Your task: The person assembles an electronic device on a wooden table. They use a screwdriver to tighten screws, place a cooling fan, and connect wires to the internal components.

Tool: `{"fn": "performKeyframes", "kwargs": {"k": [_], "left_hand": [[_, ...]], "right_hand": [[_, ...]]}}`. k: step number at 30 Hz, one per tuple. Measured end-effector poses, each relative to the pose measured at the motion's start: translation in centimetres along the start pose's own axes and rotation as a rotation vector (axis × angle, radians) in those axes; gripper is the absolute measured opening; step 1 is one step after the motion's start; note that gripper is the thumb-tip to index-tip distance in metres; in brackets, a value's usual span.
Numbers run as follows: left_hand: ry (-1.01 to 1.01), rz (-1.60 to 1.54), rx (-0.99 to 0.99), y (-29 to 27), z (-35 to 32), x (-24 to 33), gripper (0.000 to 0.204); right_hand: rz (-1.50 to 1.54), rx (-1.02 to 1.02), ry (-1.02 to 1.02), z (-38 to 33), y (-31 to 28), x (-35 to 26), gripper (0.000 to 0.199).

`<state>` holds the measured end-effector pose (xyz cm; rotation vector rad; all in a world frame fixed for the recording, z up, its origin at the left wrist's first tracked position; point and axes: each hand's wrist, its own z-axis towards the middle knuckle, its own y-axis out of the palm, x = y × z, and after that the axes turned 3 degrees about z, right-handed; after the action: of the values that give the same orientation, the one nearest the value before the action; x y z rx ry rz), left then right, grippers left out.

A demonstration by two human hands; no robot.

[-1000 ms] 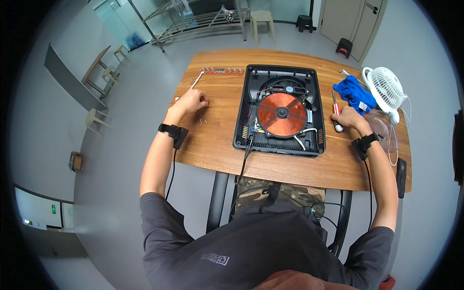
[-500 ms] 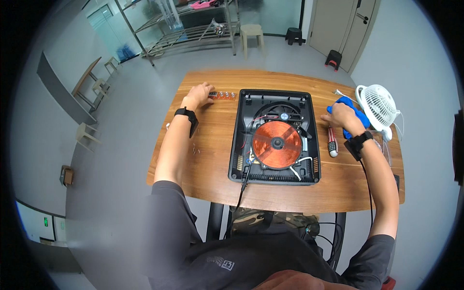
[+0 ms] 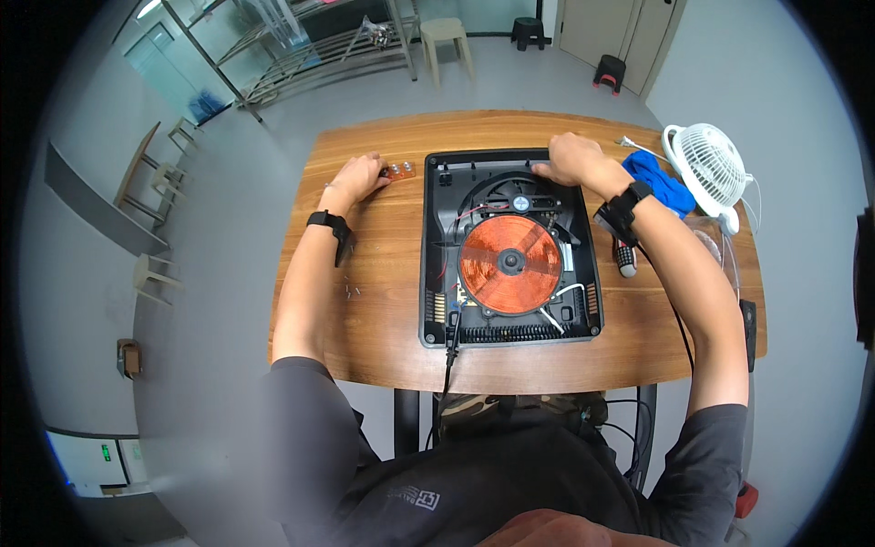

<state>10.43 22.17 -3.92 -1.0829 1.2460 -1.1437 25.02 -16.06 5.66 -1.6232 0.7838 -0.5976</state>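
Observation:
An opened induction cooker (image 3: 590, 273) lies on the wooden table, its black shell holding a round copper coil (image 3: 510, 264), a fan (image 3: 520, 202) and wires. My left hand (image 3: 358, 176) is closed at the left end of a small orange circuit board (image 3: 402, 170), left of the cooker. Its fingertips are partly hidden. At the cooker's far right corner, my right hand (image 3: 576, 161) grips the rim, thumb on the inner side. A red and black screwdriver (image 3: 625, 260) lies beside the cooker, partly covered by my right forearm.
On the right stand a white fan (image 3: 713, 170) and a crumpled blue cloth (image 3: 658, 182). Loose screws (image 3: 352, 292) lie left of the cooker. A black cord (image 3: 450, 360) runs over the near edge. Beyond the table are a metal rack (image 3: 319, 64) and stools (image 3: 444, 41).
My right hand has left the blue cloth and moved left to the cooker's far right corner, taking hold of its rim. My left hand stays at the circuit board. The view has shifted slightly.

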Motion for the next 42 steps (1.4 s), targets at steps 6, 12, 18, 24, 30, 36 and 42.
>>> {"fn": "performKeyframes", "kwargs": {"k": [6,12,18,24,30,36,42], "left_hand": [[-0.026,0.043,0.024,-0.5,-0.1,-1.0,0.028],[-0.084,-0.048,0.122,-2.6,-1.2,-0.6,0.027],[-0.013,-0.023,0.091,-5.2,-2.2,-0.6,0.029],[0.119,0.031,0.071,-9.4,-2.4,2.6,0.024],[0.212,-0.06,0.043,-12.9,-1.6,8.6,0.021],[0.374,-0.138,0.12,-15.6,0.3,14.1,0.028],[0.404,-0.247,0.169,-16.0,2.5,17.1,0.036]], "right_hand": [[0.033,0.018,-0.07,0.2,-0.7,-1.2,0.054],[0.064,0.06,-0.078,-0.5,-0.5,-0.8,0.053],[0.09,0.159,-0.202,-1.0,-0.1,-0.6,0.053],[0.101,0.294,-0.342,-1.5,-0.8,-1.5,0.05],[0.179,0.468,-0.605,-2.5,-1.9,-4.1,0.062],[0.222,0.412,-0.64,-3.2,-3.1,-4.7,0.055],[0.199,0.197,-0.555,-4.4,-4.9,-3.3,0.041]]}}
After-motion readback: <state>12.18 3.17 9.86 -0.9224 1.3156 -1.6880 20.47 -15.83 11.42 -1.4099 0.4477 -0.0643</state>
